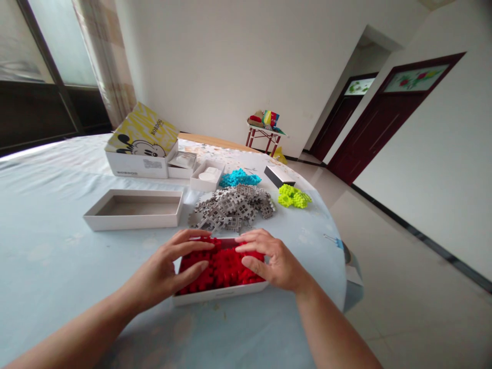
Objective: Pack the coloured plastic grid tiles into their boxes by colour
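Red interlocking plastic pieces [226, 265] fill a white box [223, 294] at the near side of the table. My left hand [175, 264] rests over the box's left end, its fingers apart and touching the red pieces. Over the right end lies my right hand [271, 259], fingers spread on the pieces there. Neither hand is wrapped round a piece. Just behind the box is a loose heap of grey interlocking pieces [234, 207]. Blue pieces [240, 178] lie beyond that heap, and yellow-green pieces [294, 197] sit to its right.
An empty white box [134, 221] stands at the left. Farther back are a yellow-patterned shoe box [144, 133], a small white box [207, 179] with white items, and a black-and-white box [279, 177]. A light blue cloth [57, 246] covers the round-edged table.
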{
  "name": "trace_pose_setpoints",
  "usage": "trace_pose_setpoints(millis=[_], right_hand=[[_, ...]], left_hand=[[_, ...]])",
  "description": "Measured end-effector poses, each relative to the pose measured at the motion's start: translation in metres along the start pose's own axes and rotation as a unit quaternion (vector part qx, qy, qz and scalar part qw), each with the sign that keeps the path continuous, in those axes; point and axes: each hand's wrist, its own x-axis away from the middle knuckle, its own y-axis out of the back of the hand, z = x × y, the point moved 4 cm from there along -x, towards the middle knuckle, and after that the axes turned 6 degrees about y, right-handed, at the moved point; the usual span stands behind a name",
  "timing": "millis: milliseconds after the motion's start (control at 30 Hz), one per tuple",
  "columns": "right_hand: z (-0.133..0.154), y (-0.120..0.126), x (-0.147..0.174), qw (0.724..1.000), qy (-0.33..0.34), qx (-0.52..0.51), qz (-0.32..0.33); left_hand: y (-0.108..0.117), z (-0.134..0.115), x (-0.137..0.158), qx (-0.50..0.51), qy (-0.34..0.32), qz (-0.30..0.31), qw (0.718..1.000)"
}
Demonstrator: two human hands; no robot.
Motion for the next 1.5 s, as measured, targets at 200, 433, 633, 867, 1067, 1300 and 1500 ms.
trace_pose_setpoints(millis=[200, 433, 633, 867, 1067, 1300, 1500], right_hand=[[-0.013, 0.002, 0.004, 0.997, -0.036, 0.060, -0.028], [-0.019, -0.004, 0.003, 0.997, -0.043, 0.055, 0.024], [-0.026, 0.005, 0.006, 0.994, -0.064, -0.005, -0.084], [-0.064, 0.018, 0.021, 0.956, -0.175, -0.075, -0.221], [-0.055, 0.017, 0.019, 0.973, -0.132, -0.023, -0.190], [-0.052, -0.004, 0.014, 0.994, -0.105, -0.017, -0.038], [-0.059, -0.008, 0.013, 0.994, -0.104, -0.027, -0.037]], left_hand=[[0.003, 0.011, -0.002, -0.011, 0.020, -0.038, 0.999], [0.003, 0.001, -0.006, -0.080, -0.048, -0.052, 0.994], [0.000, 0.006, -0.006, -0.068, -0.024, -0.041, 0.997], [0.001, 0.003, -0.005, -0.032, -0.004, -0.009, 0.999], [0.002, -0.003, -0.004, -0.085, -0.030, -0.030, 0.995], [0.004, -0.008, -0.003, -0.130, -0.073, -0.008, 0.989], [0.008, -0.014, -0.007, -0.159, -0.080, 0.006, 0.984]])
